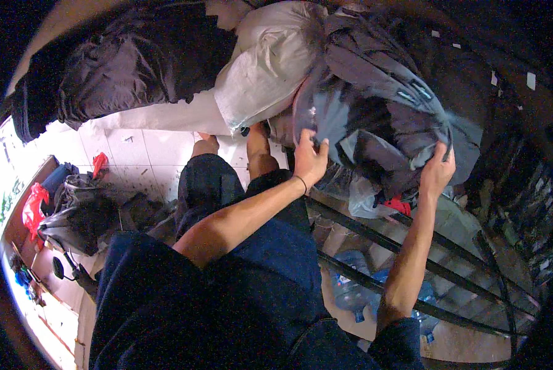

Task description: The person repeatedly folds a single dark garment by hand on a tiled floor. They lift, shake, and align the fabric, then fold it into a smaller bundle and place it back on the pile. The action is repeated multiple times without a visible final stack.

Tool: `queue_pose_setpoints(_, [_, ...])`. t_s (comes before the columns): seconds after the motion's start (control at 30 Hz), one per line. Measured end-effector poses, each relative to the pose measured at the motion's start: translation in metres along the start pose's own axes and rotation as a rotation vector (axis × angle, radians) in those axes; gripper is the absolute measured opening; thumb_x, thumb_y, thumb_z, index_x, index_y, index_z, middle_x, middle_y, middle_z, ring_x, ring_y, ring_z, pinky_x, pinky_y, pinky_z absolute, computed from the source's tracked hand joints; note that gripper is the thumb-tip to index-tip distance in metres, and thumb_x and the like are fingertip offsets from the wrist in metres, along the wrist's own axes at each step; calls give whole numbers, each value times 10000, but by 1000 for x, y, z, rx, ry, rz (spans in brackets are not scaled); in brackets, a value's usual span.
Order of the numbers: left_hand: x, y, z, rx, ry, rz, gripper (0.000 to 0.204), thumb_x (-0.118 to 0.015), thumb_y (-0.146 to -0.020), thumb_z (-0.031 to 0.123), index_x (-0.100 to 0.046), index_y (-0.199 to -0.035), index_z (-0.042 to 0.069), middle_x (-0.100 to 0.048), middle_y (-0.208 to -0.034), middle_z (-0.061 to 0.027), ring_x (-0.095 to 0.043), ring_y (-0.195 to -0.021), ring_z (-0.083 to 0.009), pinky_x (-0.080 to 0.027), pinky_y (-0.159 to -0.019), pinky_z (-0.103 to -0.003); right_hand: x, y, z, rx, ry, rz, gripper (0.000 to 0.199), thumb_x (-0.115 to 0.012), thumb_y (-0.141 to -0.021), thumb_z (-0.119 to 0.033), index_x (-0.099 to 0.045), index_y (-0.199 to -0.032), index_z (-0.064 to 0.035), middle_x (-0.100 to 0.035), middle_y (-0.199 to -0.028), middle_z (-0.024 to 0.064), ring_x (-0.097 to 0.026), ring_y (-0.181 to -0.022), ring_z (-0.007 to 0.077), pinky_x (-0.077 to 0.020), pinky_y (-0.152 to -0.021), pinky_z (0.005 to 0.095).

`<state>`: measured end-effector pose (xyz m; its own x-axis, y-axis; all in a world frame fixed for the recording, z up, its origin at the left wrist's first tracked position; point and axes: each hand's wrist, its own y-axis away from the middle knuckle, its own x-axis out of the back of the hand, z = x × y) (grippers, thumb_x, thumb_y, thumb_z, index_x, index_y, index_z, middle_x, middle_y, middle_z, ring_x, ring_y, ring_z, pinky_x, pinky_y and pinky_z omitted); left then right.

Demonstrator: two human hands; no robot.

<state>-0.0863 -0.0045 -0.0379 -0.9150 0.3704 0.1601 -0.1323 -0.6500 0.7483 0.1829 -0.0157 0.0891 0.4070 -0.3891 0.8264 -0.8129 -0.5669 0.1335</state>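
Note:
A large dark grey bag (pixel 350 98) bulges in front of me at the upper right, its mouth spread wide. My left hand (pixel 310 161) grips the near left edge, fingers curled over the rim. On the right side, my right hand (pixel 438 172) pinches the same rim, below two small dark labels. Inside the mouth are folds of dark, shiny material, but I cannot make out what they are. Just beneath the bag hangs a clear plastic bag (pixel 364 200) beside something red (pixel 400 205).
A stuffed white sack (pixel 267 68) and a full black bag (pixel 128 68) stand along the far side. Black metal rails (pixel 375 234) run below my right arm, with blue water jugs (pixel 350 290) behind them. More black bags (pixel 82 213) lie on the tiled floor at left.

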Motion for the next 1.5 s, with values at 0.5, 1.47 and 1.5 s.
queue_pose_setpoints(0.5, [-64, 23, 128, -54, 331, -241, 393, -669, -959, 261, -537, -1209, -12, -735, -963, -193, -768, -895, -345, -592, -818, -485, -48, 85, 39, 98, -63, 100, 767, -798, -778, -23, -477, -1464, 101, -663, -1276, 228, -691, -999, 300, -538, -939, 382])
queue_pose_setpoints(1.47, [29, -117, 175, 110, 493, -77, 262, -792, -818, 102, -731, -1035, -32, -759, -1014, -130, -745, -880, -282, -626, -773, -437, 76, 110, -72, 15, 23, -411, 633, -730, -662, 17, -579, -1273, -54, -669, -1173, 197, -679, -1163, 374, -546, -928, 461])
queue_pose_setpoints(1.5, [10, -107, 218, 93, 570, -200, 189, -770, -881, 107, -724, -1038, 12, -755, -1016, -119, -740, -862, -272, -629, -767, -439, 114, 85, -75, 73, -84, -394, 657, -712, -667, 70, -568, -1292, -74, -643, -1189, 146, -645, -1160, 298, -522, -961, 416])
